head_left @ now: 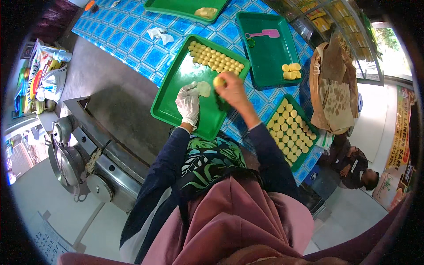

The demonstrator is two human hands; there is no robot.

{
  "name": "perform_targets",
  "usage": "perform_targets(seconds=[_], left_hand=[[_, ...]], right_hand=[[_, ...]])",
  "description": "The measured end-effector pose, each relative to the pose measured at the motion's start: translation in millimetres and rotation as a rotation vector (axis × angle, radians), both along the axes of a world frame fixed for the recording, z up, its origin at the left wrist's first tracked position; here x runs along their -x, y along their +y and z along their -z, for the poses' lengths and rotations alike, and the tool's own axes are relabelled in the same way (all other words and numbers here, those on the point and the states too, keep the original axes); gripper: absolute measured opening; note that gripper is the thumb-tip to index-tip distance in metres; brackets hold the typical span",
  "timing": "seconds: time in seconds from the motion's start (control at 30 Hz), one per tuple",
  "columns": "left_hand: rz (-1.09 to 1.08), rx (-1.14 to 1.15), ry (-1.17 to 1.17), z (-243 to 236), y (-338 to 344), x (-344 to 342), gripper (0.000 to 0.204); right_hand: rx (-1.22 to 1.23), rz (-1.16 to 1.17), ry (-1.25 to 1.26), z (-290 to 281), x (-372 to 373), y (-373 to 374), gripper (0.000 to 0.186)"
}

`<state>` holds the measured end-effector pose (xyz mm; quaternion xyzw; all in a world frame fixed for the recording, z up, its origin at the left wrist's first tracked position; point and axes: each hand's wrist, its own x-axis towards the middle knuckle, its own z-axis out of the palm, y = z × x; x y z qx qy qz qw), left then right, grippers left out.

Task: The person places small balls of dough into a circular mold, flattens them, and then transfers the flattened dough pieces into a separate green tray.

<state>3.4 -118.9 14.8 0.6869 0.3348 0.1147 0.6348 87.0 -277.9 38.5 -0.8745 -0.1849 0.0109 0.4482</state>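
Observation:
My left hand (187,104), in a clear plastic glove, pinches the edge of a flat pale disc of dough (203,89) over a green tray (170,90). My bare right hand (234,92) is closed on a small yellow ball (218,81), just right of the disc. Many small yellow balls (215,58) sit in rows at the far end of this same tray. Both hands are close together but apart.
Right of me, a smaller green tray (274,115) holds rows of round pale cakes. Beyond it, a darker green tray (269,55) carries a pink spatula (270,33) and yellow pieces (291,71). A woven basket (316,88) stands at right; pots (68,165) and a stove (117,174) are at left.

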Motion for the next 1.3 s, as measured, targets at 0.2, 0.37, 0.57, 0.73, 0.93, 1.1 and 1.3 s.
perform_targets(seconds=[0.2, 0.37, 0.57, 0.73, 0.93, 1.1, 1.3], left_hand=[[0.032, 0.074, -0.113, 20.1, 12.2, 5.5, 0.026], [0.036, 0.135, -0.191, 25.8, 17.2, 12.8, 0.027], [0.025, 0.371, -0.144, 18.1, 12.4, 0.8, 0.024], [0.287, 0.382, -0.029, 17.2, 29.8, -9.5, 0.021], [0.346, -0.296, -0.003, -32.9, 40.6, -12.0, 0.046], [0.588, -0.736, 0.101, 17.3, 42.6, 2.5, 0.030], [0.371, -0.498, 0.042, 16.8, 13.0, 6.1, 0.021]], right_hand=[[0.356, -0.081, -0.072, 38.2, 24.5, 52.6, 0.030], [0.143, -0.091, 0.002, 40.7, 29.6, 50.3, 0.032], [0.104, 0.169, 0.097, 62.0, 32.7, 50.1, 0.022], [0.191, -0.039, 0.076, 57.7, 25.1, 54.2, 0.028], [0.007, 0.120, 0.214, 59.6, 20.7, 45.5, 0.026], [-0.021, 0.128, 0.270, 74.3, 9.5, 45.4, 0.022], [-0.300, 0.204, 0.646, 62.6, 6.7, 41.1, 0.014]])
